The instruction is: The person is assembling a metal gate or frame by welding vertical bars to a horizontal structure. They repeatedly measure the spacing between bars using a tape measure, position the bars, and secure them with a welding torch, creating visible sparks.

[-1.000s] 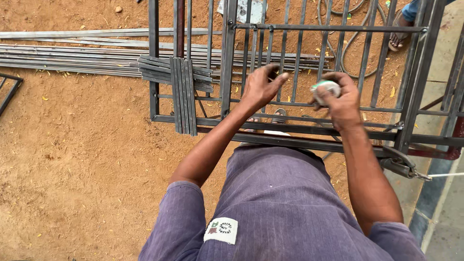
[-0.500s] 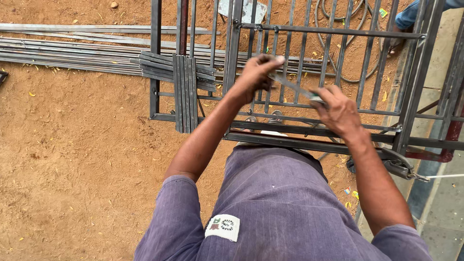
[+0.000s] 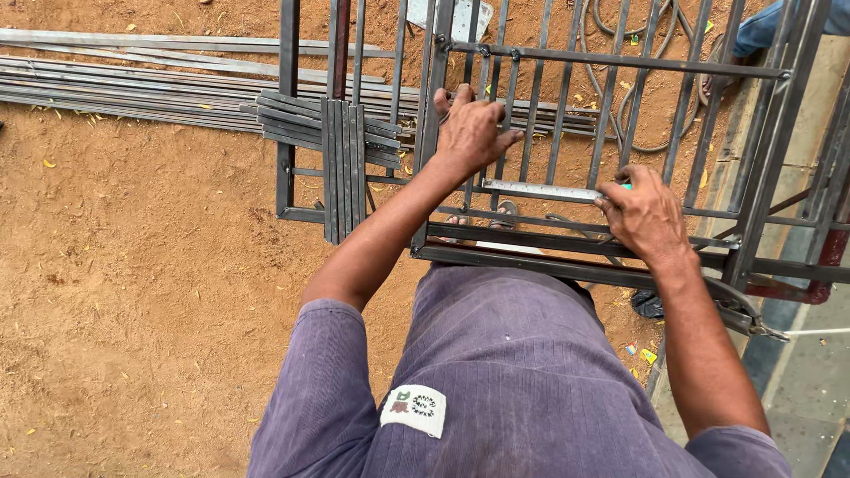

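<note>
Measuring across a dark welded steel bar frame [image 3: 567, 55], the left hand [image 3: 469, 128] pins a silver tape blade [image 3: 540, 189] at one upright while the right hand [image 3: 646, 212] grips its case; reading the mark likely follows

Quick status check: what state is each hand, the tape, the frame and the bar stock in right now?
Left hand: gripping an upright bar of the metal grille frame.
Right hand: pinching the measuring tape.
Measuring tape: extended, lying across the bars.
Metal grille frame: standing.
Steel bars: stacked on the ground.
</note>
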